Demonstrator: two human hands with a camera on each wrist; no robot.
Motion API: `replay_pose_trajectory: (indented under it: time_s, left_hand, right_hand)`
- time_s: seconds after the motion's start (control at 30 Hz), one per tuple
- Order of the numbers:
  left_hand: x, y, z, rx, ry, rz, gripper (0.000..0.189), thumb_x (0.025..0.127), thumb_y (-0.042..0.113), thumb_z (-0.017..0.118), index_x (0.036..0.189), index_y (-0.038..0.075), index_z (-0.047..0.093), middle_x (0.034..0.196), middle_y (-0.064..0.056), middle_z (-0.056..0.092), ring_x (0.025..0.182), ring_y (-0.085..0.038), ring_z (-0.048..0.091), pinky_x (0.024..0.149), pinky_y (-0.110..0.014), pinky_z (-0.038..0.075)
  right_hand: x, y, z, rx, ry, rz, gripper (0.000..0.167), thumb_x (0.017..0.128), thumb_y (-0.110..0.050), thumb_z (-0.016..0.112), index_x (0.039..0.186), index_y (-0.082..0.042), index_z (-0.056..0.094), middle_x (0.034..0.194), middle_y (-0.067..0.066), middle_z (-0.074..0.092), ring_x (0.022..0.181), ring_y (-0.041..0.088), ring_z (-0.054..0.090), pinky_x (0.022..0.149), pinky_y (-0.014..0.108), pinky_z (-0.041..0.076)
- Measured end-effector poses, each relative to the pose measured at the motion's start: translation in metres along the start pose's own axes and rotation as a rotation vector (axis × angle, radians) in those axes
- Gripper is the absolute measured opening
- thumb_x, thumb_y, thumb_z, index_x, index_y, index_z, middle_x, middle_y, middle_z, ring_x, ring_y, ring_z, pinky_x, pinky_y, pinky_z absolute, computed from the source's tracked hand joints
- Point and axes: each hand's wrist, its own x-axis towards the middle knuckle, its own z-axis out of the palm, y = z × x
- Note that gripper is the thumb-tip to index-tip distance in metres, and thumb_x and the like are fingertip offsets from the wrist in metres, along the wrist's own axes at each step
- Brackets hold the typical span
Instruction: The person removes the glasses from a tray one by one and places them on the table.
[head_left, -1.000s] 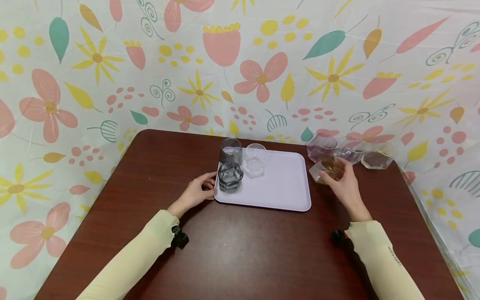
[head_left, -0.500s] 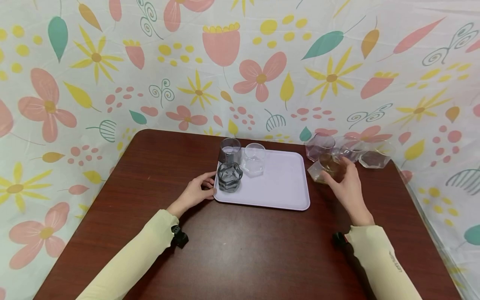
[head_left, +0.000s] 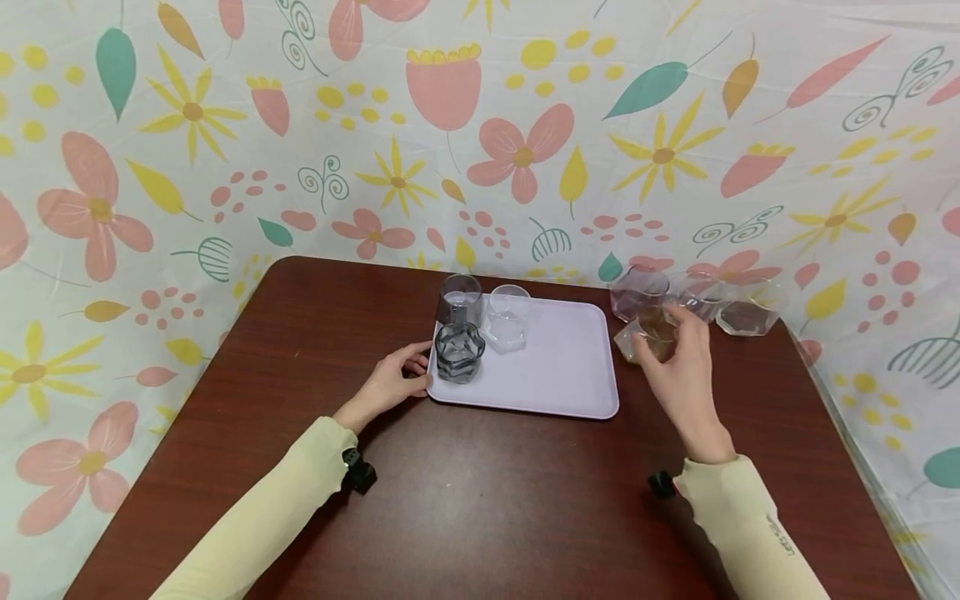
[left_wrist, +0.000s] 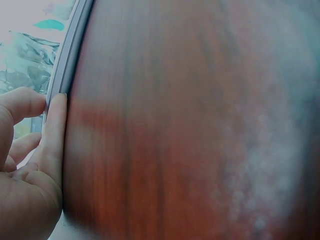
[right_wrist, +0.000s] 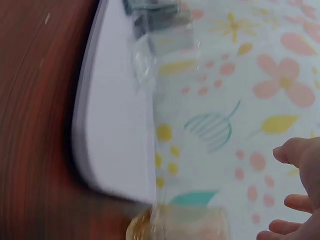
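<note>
My left hand (head_left: 390, 379) pinches the left edge of a pale lilac tray (head_left: 558, 367), its fingers against the rim (left_wrist: 59, 75) in the left wrist view. On the tray's left side stand a tall smoky glass (head_left: 459, 298), a wavy grey glass (head_left: 459, 354) and a clear glass (head_left: 508, 321). Just right of the tray, an amber-tinted glass (head_left: 655, 331) with a clear faceted part on its left stands on the table. My right hand (head_left: 686, 371) is beside it with thumb and fingers spread. In the right wrist view, a gap separates these fingers from the glass.
Behind the right hand stand a purplish faceted glass (head_left: 637, 293) and two clear glasses, the outer one (head_left: 747, 317) near the table's right edge. The brown table (head_left: 465, 508) backs onto a flower-printed cloth (head_left: 300, 125).
My right hand has loosened from the amber-tinted glass: its fingers have spread and risen off it, and the wrist has shifted slightly nearer. The glass and the left hand have stayed in place.
</note>
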Motion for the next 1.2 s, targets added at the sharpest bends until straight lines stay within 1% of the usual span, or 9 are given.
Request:
replay_pose_trajectory:
  time_s: [0.1, 0.17, 0.3, 0.33, 0.7, 0.83, 0.93, 1.0, 1.2]
  left_hand:
    - [0.0, 0.0, 0.0, 0.001, -0.003, 0.008, 0.062, 0.09, -0.005, 0.069, 0.15, -0.002, 0.052, 0.117, -0.022, 0.063, 0.106, -0.033, 0.064, 0.072, -0.032, 0.066]
    - [0.0, 0.0, 0.0, -0.001, -0.004, 0.007, 0.062, 0.09, -0.005, 0.069, 0.15, -0.002, 0.052, 0.117, -0.022, 0.063, 0.106, -0.033, 0.064, 0.072, -0.033, 0.066]
    - [0.0, 0.0, -0.001, 0.001, -0.005, -0.002, 0.063, 0.09, -0.005, 0.068, 0.15, 0.0, 0.052, 0.117, -0.021, 0.063, 0.106, -0.032, 0.063, 0.072, -0.032, 0.066]
    - [0.0, 0.0, -0.001, 0.001, -0.005, -0.002, 0.063, 0.09, -0.005, 0.068, 0.15, 0.0, 0.052, 0.117, -0.022, 0.063, 0.106, -0.032, 0.063, 0.072, -0.032, 0.066]
    - [-0.001, 0.0, -0.001, 0.014, -0.009, 0.01, 0.062, 0.091, -0.004, 0.069, 0.15, 0.0, 0.052, 0.118, -0.022, 0.063, 0.107, -0.033, 0.063, 0.072, -0.032, 0.066]
    - [-0.001, 0.0, -0.001, 0.007, -0.01, 0.003, 0.062, 0.091, -0.004, 0.069, 0.151, 0.0, 0.051, 0.118, -0.022, 0.063, 0.107, -0.033, 0.063, 0.073, -0.032, 0.066]
    - [0.0, -0.001, -0.002, 0.005, -0.011, 0.0, 0.062, 0.091, -0.004, 0.069, 0.151, 0.0, 0.051, 0.118, -0.022, 0.062, 0.107, -0.034, 0.063, 0.073, -0.033, 0.066]
    - [0.0, -0.001, -0.002, 0.009, -0.01, 0.003, 0.062, 0.091, -0.004, 0.069, 0.151, 0.0, 0.051, 0.118, -0.022, 0.062, 0.107, -0.034, 0.063, 0.073, -0.033, 0.066]
    - [0.001, -0.002, -0.001, 0.019, -0.008, 0.013, 0.061, 0.092, -0.004, 0.069, 0.15, 0.0, 0.052, 0.118, -0.022, 0.063, 0.108, -0.034, 0.064, 0.072, -0.032, 0.066]
  right_hand:
    - [0.0, -0.011, 0.009, 0.048, -0.026, 0.001, 0.058, 0.089, 0.0, 0.077, 0.14, 0.01, 0.051, 0.132, 0.032, 0.052, 0.124, 0.043, 0.049, 0.101, 0.022, 0.041]
    - [0.0, -0.017, 0.016, 0.066, -0.051, 0.0, 0.058, 0.089, -0.001, 0.077, 0.14, 0.011, 0.052, 0.132, 0.032, 0.052, 0.126, 0.043, 0.049, 0.106, 0.026, 0.043]
    - [-0.001, -0.027, 0.031, 0.077, -0.116, 0.0, 0.059, 0.091, -0.005, 0.077, 0.142, 0.01, 0.051, 0.139, 0.031, 0.051, 0.129, 0.044, 0.048, 0.107, 0.051, 0.046]
    - [-0.002, -0.029, 0.036, 0.08, -0.132, 0.005, 0.06, 0.091, -0.006, 0.078, 0.142, 0.01, 0.051, 0.139, 0.03, 0.051, 0.129, 0.044, 0.047, 0.104, 0.058, 0.045]
    - [0.0, -0.044, 0.086, 0.132, -0.325, 0.09, 0.07, 0.095, -0.021, 0.076, 0.15, 0.005, 0.042, 0.149, 0.027, 0.045, 0.138, 0.04, 0.044, 0.111, 0.06, 0.046]
    - [0.004, -0.048, 0.105, 0.154, -0.379, 0.113, 0.074, 0.095, -0.023, 0.077, 0.152, 0.005, 0.039, 0.149, 0.029, 0.045, 0.137, 0.045, 0.044, 0.11, 0.059, 0.047]
    - [0.009, -0.049, 0.119, 0.186, -0.409, 0.128, 0.077, 0.095, -0.023, 0.077, 0.154, 0.005, 0.037, 0.149, 0.03, 0.044, 0.138, 0.047, 0.043, 0.11, 0.058, 0.046]
    - [0.012, -0.049, 0.128, 0.203, -0.424, 0.143, 0.079, 0.095, -0.024, 0.078, 0.156, 0.004, 0.035, 0.152, 0.029, 0.042, 0.14, 0.045, 0.042, 0.112, 0.056, 0.046]
    - [0.022, -0.048, 0.147, 0.224, -0.441, 0.15, 0.085, 0.094, -0.023, 0.078, 0.157, 0.007, 0.03, 0.156, 0.03, 0.038, 0.141, 0.045, 0.042, 0.115, 0.054, 0.044]
